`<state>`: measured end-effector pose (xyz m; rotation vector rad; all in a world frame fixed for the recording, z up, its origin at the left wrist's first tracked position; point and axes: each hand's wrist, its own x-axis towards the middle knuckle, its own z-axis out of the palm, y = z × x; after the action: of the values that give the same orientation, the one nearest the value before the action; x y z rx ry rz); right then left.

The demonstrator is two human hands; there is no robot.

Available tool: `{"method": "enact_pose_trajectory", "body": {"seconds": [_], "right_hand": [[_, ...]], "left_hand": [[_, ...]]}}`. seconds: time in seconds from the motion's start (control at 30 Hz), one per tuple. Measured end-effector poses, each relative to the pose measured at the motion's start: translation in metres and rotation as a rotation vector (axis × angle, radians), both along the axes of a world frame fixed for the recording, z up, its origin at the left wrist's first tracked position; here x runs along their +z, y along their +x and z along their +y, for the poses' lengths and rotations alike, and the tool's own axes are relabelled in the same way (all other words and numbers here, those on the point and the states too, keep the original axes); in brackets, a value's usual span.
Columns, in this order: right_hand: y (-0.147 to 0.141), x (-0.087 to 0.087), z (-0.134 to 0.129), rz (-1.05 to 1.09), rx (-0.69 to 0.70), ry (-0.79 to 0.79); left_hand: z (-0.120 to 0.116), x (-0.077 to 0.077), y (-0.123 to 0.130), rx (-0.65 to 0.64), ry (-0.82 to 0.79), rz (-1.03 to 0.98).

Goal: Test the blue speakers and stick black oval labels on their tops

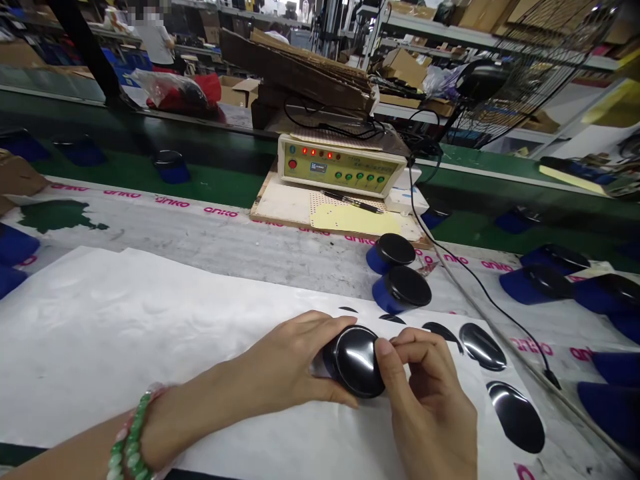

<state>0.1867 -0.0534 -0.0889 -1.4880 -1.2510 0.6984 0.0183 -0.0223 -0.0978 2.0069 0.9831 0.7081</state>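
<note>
My left hand [300, 367], with a green and pink bead bracelet at the wrist, is closed round the side of a short round case. Its glossy black disc top [356, 360] faces up towards me. My right hand [430, 400] has its thumb pressed on the disc's right edge, with the index finger curled against it. Whether it grips the edge itself is partly hidden by the thumb. Beneath both hands lies a white sheet [165, 320] bearing loose black stickers, among them an oval-looking one [516, 415] and another [483, 347] above it.
Two blue cases with black tops [403, 288] stand just beyond my hands, and several more [535, 283] stand at the right. A control box [343, 167] with lit red lights sits on a board behind. Cables [480, 287] run along the right. Further cases [171, 165] sit on the green conveyor.
</note>
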Motion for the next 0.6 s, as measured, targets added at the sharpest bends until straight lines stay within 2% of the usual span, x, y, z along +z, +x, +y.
{"method": "enact_pose_trajectory", "body": {"seconds": [0.37,0.53,0.6], "right_hand": [[-0.001,0.002,-0.001,-0.182,0.042,0.068],[0.018,0.006,0.003,-0.559,0.129,-0.067],[0.03,0.01,0.005,-0.732,0.121,-0.142]], "left_hand": [[0.0,0.005,0.0,-0.014,-0.003,-0.004],[0.001,0.006,-0.002,-0.029,-0.003,0.026],[-0.001,0.006,-0.002,-0.02,0.022,0.069]]}}
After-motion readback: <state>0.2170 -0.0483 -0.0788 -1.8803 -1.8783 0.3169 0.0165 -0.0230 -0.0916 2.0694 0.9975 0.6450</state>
